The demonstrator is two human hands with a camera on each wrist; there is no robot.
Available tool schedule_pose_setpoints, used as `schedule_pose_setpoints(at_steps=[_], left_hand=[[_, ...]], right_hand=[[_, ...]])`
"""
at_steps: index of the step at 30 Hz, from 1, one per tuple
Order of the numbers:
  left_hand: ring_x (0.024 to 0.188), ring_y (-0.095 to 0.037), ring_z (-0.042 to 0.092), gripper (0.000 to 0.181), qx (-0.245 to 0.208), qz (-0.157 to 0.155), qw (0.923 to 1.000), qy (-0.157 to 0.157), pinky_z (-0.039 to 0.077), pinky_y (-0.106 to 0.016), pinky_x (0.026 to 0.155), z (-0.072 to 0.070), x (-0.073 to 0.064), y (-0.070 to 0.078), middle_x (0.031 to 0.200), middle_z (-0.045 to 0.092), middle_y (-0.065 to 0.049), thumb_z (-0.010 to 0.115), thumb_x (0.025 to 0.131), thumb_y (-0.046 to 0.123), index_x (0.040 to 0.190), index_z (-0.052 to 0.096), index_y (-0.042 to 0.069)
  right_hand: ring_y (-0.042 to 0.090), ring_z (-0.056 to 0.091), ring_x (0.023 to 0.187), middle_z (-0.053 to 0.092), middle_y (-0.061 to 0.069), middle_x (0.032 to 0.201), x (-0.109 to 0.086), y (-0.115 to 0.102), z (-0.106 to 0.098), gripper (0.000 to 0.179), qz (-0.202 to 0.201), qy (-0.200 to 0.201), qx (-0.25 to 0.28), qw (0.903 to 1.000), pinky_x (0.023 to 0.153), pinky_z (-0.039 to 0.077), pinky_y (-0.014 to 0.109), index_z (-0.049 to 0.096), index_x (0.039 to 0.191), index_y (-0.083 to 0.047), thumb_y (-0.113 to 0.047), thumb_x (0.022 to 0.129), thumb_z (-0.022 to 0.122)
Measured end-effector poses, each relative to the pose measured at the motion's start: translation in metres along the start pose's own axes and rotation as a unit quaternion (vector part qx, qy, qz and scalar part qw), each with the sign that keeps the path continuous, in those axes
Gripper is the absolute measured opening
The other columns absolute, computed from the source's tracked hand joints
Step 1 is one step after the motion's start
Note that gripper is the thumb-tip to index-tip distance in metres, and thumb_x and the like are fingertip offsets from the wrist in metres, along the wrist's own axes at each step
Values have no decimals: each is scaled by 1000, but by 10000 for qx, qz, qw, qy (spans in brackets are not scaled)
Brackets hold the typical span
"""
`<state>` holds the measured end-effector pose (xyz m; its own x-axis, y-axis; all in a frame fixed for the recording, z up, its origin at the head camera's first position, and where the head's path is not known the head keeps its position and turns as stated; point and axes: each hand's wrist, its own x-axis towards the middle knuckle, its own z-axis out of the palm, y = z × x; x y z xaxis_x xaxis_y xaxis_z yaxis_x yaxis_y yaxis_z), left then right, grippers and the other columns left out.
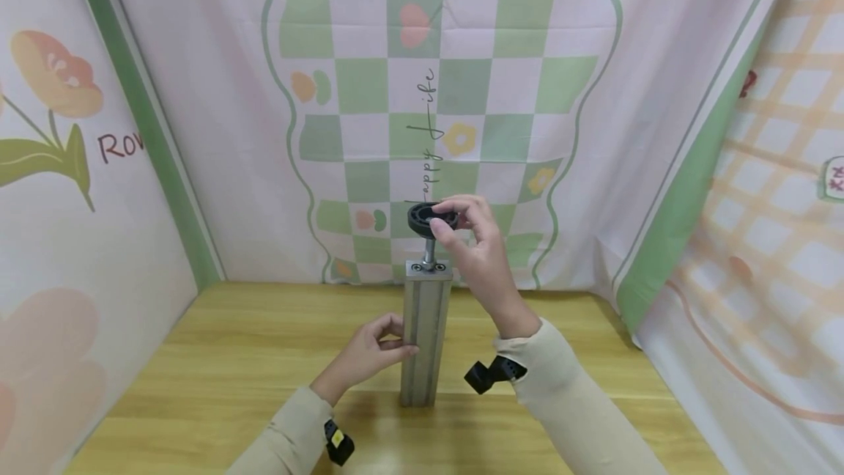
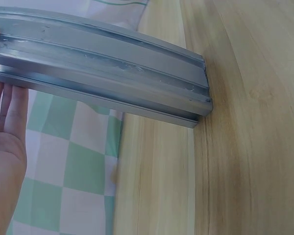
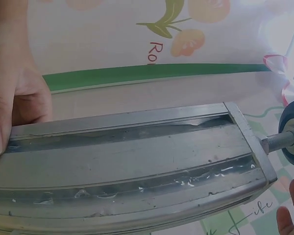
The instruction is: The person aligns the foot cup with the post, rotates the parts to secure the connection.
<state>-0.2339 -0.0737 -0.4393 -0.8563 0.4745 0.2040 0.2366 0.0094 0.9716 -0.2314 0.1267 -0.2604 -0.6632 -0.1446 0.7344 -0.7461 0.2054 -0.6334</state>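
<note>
A grey aluminium profile (image 1: 425, 343) stands upright on the wooden table, its grooved sides scuffed in the right wrist view. My left hand (image 1: 369, 350) grips it around mid-height, thumb on the near side and fingers behind. From the metal plate on its top end rises a threaded bolt (image 1: 429, 251), which carries a round black leveling foot (image 1: 417, 222). Thumb and index finger of my right hand (image 1: 484, 259) pinch that foot at its right side; the other fingers are partly hidden. In the left wrist view the profile's lower end (image 2: 201, 93) meets the tabletop.
The wooden table (image 1: 264, 336) reaches back to a checked green and white cloth (image 1: 415, 116). Printed cloth walls stand on the left (image 1: 59, 240) and the right (image 1: 765, 240). Each sleeve cuff bears a small black camera, such as the right one (image 1: 494, 372).
</note>
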Motion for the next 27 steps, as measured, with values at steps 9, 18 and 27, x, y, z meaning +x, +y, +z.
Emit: schedule_pose_setpoints(at_steps=[9, 18, 27], left_hand=[[103, -25, 66, 29, 7, 124, 9999, -11, 60, -36, 85, 0, 0, 0, 111, 61, -11, 78, 90, 14, 110, 59, 4], [102, -24, 66, 29, 24, 85, 10000, 14, 60, -35, 85, 0, 0, -2, 112, 60, -11, 78, 90, 15, 110, 60, 6], [102, -23, 67, 29, 32, 80, 10000, -22, 60, -34, 85, 0, 0, -2, 112, 59, -12, 77, 90, 14, 110, 58, 4]], right_hand=[[19, 42, 93, 45, 5, 113, 0, -4, 8, 32, -18, 445, -252, 9987, 84, 37, 37, 64, 100, -11, -36, 87, 80], [18, 38, 132, 45, 1, 141, -1, 1, 8, 51, -374, 153, -221, 9989, 106, 32, 51, 58, 134, -10, -47, 100, 55], [16, 32, 145, 43, 2, 154, 3, 9, 1, 53, -234, -433, 315, 9983, 121, 20, 41, 48, 148, -7, -22, 106, 19]])
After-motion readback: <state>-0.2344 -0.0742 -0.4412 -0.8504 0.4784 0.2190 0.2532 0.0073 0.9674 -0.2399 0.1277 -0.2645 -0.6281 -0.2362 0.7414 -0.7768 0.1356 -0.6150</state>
